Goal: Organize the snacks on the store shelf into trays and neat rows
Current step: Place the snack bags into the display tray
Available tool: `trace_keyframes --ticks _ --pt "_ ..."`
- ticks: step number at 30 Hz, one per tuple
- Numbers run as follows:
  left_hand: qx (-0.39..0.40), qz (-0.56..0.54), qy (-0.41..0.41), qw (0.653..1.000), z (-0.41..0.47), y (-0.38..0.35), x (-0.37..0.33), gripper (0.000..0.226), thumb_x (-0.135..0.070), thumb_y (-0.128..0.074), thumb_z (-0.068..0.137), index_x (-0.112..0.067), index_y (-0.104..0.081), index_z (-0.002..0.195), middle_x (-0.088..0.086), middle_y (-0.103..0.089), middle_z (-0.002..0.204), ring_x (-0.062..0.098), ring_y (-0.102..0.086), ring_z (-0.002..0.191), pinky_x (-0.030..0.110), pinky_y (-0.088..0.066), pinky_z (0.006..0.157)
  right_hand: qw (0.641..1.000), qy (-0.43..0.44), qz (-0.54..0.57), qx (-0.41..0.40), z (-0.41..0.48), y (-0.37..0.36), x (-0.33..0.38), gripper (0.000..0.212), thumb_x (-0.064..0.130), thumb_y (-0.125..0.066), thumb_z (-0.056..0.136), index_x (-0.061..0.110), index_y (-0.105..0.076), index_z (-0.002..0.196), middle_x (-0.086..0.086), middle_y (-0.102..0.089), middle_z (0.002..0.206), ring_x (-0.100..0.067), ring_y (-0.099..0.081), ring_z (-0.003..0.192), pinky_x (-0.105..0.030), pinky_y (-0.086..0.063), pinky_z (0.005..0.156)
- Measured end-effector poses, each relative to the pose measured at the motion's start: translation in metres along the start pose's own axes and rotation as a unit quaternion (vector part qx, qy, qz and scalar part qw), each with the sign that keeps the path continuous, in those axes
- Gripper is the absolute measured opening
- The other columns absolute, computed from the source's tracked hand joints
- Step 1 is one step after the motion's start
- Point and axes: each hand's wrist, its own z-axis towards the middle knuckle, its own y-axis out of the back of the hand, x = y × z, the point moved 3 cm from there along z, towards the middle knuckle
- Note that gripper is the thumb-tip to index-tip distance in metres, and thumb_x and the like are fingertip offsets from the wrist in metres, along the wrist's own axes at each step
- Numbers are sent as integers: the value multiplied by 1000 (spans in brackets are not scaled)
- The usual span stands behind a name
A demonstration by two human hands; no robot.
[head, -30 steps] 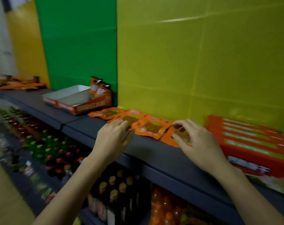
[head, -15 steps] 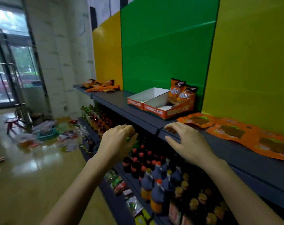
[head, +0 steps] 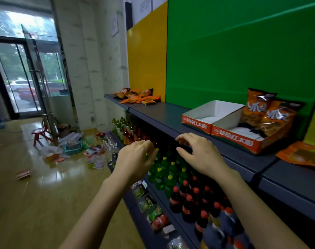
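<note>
Two empty hands, raised before the front edge of the top shelf (head: 164,114): left hand (head: 135,159) with fingers loosely curled round nothing, right hand (head: 201,155) half spread, fingertips close to the shelf lip, contact uncertain. Probably between picks, with the next reach likely toward the loose snack pile (head: 137,97) heaped at the far end by the yellow panel.

Just beyond the right hand, two open cardboard trays side by side against the green panel: left tray (head: 194,121) showing only its white bottom, right tray (head: 232,139) with two snack bags (head: 275,119) stood upright at its back, apparently faced outward for display. Further right, one flat orange packet (head: 304,155) lying loose on the shelf, outside any tray.

Below, rows of green bottles (head: 164,168) and red-capped bottles (head: 187,203). Off to the left, glossy wooden floor strewn with wrappers, a small red stool (head: 39,133), a glass door (head: 38,78).
</note>
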Motion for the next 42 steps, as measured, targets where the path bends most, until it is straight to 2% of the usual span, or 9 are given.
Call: trace_keyframes --ticks 3,6,12,20,24,28,34,42 --pt "14 17 11 1000 28 -24 41 38 -47 -36 94 -19 -59 104 -4 -65 103 18 -61 95 34 -50 71 1000 3 2 3 49 -28 -3 30 39 -49 93 31 -51 121 12 -56 123 -12 -53 113 -30 -44 83" --pt "25 20 23 999 63 -47 84 34 -46 -40 95 -20 -59 105 -5 -65 103 16 -61 94 34 -51 75 1000 5 6 8 101 -58 -5 30 39 -48 93 31 -51 122 11 -56 124 -13 -53 114 -31 -45 85" --pt "56 55 40 996 128 -88 162 34 -47 -38 95 -20 -56 107 -5 -63 106 17 -60 97 32 -49 73 1000 11 18 16 204 -111 -8 31 40 -48 93 30 -51 123 11 -56 124 -13 -52 116 -32 -44 90" --pt "55 10 91 994 183 -143 288 34 -49 -40 94 -21 -56 102 -5 -65 101 16 -61 93 36 -52 75 999 1 28 30 326 -186 -2 31 41 -49 92 31 -52 121 12 -57 123 -13 -54 114 -34 -47 91" --pt "51 6 81 995 218 -173 354 32 -49 -41 93 -21 -57 98 -5 -65 98 15 -61 91 32 -50 70 999 -16 19 23 383 -230 3 30 41 -49 92 31 -53 120 13 -58 123 -12 -54 114 -32 -45 89" --pt "52 -9 57 997 257 -197 416 32 -48 -41 93 -23 -59 104 -7 -66 102 12 -61 93 25 -42 65 999 -47 14 10 442 -267 11 31 40 -50 92 29 -54 120 12 -59 122 -12 -55 113 -32 -47 89" --pt "72 -8 32 997 321 -224 503 37 -51 -38 93 -21 -58 101 -5 -66 102 15 -61 93 31 -48 71 994 -105 16 -16 520 -310 21 30 40 -52 91 30 -55 118 12 -59 122 -14 -55 114 -36 -48 92" --pt "51 -54 31 997 392 -275 567 35 -47 -42 93 -17 -59 97 0 -65 96 19 -59 92 29 -40 65 986 -162 38 -25 600 -347 5 24 36 -57 88 29 -60 111 10 -64 111 -14 -59 106 -39 -49 92"
